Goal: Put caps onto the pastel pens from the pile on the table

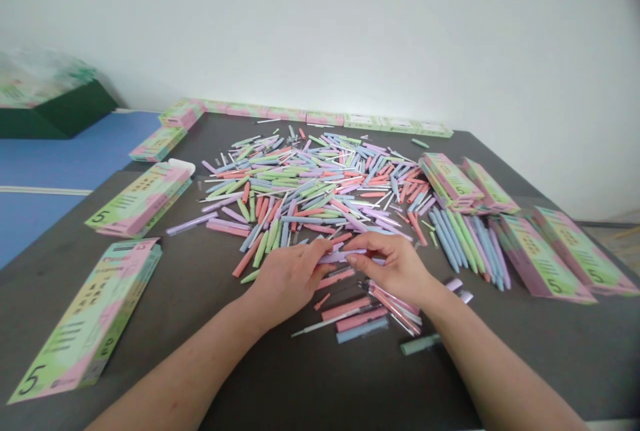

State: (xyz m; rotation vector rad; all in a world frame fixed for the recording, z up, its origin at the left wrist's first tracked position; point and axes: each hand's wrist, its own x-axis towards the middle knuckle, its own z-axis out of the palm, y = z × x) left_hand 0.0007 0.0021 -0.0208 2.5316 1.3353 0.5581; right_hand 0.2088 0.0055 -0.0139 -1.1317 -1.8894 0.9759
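Note:
Between my two hands is a lavender pen piece (336, 257), lying roughly level. My left hand (290, 279) pinches its left end with thumb and forefinger. On the other side my right hand (395, 268) has its thumb and fingers closed around the right end. Whether this is one piece or two joined ones, I cannot tell. Just below the hands lie red pen barrels (353, 314), a blue barrel (362, 329), a white refill (325, 325) and a green barrel (419, 344). Beyond my fingers spreads a big pile of pastel pen parts (310, 181).
Printed cartons stand at the left (85, 317) and right (545, 257) of the dark table (250, 391). More cartons (325, 117) line the back edge by the wall. Sorted pens (465, 244) lie in a row at right. A dark green box (60, 111) sits far left.

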